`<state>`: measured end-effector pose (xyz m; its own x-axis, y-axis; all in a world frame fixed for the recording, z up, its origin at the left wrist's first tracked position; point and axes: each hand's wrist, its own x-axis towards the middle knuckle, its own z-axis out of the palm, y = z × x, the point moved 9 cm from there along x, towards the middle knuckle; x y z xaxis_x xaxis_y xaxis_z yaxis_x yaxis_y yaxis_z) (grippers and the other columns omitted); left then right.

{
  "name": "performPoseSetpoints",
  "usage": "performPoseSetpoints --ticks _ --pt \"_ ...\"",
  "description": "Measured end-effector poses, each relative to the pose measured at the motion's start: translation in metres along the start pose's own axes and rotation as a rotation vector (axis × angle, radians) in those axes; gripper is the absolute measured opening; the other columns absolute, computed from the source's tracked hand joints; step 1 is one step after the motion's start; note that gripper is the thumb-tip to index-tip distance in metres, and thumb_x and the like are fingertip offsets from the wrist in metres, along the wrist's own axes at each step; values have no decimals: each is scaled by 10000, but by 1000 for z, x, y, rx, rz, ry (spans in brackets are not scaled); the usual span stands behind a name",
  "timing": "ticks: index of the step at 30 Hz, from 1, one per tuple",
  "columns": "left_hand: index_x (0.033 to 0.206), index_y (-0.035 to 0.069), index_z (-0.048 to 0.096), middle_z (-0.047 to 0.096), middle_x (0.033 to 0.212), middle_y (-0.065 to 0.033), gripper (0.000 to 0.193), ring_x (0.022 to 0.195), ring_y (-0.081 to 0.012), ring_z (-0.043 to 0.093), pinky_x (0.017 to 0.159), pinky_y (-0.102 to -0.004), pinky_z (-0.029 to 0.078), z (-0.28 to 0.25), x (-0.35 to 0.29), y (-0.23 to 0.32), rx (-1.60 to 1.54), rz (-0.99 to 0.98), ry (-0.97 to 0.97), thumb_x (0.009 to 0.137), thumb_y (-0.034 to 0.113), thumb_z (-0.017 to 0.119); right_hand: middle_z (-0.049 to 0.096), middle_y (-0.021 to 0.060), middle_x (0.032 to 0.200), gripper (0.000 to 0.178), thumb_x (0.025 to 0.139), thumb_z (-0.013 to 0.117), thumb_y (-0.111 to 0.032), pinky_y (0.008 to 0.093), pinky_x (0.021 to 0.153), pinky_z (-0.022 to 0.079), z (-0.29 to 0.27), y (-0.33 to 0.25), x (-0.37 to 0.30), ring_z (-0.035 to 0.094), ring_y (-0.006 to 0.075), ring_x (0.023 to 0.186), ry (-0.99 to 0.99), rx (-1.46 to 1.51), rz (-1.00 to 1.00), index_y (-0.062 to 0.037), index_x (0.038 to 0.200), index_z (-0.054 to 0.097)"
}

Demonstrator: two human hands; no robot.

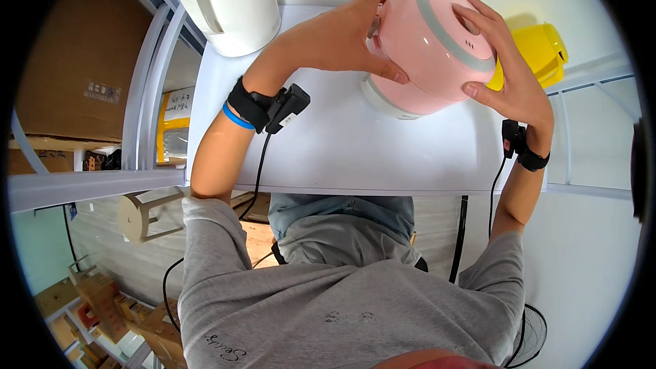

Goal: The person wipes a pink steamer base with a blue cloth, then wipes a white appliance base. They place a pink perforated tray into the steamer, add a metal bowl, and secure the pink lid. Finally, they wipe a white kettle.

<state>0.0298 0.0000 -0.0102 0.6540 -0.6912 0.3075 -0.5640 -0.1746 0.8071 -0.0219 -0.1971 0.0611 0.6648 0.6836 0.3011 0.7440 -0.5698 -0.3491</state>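
Observation:
A rounded pink rice cooker [427, 44] with a grey band round its lid and a pale base stands at the far side of the white table [342, 150], leaning in the view. Its left side is in the grip of my left hand [348, 37], thumb on the front, the other fingers partly hidden behind the body. My right hand [506, 72] clasps the opposite side, its thumb low on the body and its fingers bent over the lid. The lid looks closed.
At the far left of the table is a white jug [229, 3] with a large handle. A yellow plastic jug [536, 55] sits behind my right hand. Metal shelving with a brown carton [75, 61] borders the left. Black cables hang from both wrist straps.

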Motion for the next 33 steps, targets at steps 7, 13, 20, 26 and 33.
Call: performPoseSetpoints --ticks 7,13,20,26,33 --pt "1711 30 171 565 1536 -252 1321 1331 -384 650 1126 -438 550 7 2 8 53 200 89 737 334 1010 357 184 1737 999 805 895 -429 511 1250 398 5 -13 12 447 380 1565 23 27 144 -100 1645 465" --pt "1710 52 197 575 1526 -238 1320 1306 -373 658 1090 -434 567 5 2 11 1 162 62 719 371 1009 397 152 1719 965 750 909 -370 497 1243 408 -3 -9 17 493 364 1517 5 27 101 -116 1603 535" --pt "1709 68 208 580 1525 -225 1325 1278 -377 667 1053 -437 576 5 2 4 56 180 99 709 399 1011 399 135 1725 975 728 889 -401 504 1253 401 -5 -4 21 480 365 1525 -54 9 69 -117 1595 543" --pt "1705 73 212 567 1541 -237 1307 1314 -401 648 1078 -455 567 6 0 5 89 203 112 719 388 1009 357 148 1744 1001 748 888 -405 500 1266 389 1 -2 20 454 370 1547 -56 64 87 -114 1623 500" --pt "1699 71 221 544 1573 -246 1287 1366 -422 623 1114 -467 556 5 1 7 139 218 142 723 365 1007 354 188 1736 946 820 876 -343 504 1265 383 7 -14 16 446 387 1554 21 20 143 -93 1636 470"
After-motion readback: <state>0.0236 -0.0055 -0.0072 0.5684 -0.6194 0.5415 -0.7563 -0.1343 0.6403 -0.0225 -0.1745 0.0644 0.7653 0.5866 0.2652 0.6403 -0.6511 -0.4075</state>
